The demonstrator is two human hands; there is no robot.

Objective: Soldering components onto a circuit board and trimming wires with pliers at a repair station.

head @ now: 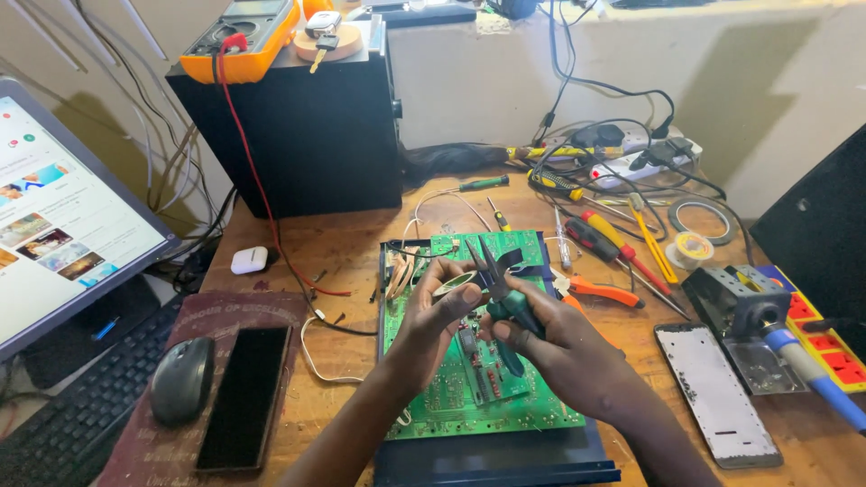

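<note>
Left hand [439, 311] pinched a small roll of tape [454, 285] over the green circuit board [469, 379] mid-bench; right hand [550, 347] gripped green-handled pliers [502, 293] — jaw tips hard to make out, board partly hidden.

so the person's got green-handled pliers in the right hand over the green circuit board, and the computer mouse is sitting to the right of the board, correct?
Not quite: the head view shows the computer mouse left of the green circuit board, beside the dark phone. The rest holds: the right hand grips the green-handled pliers over the board.
</note>
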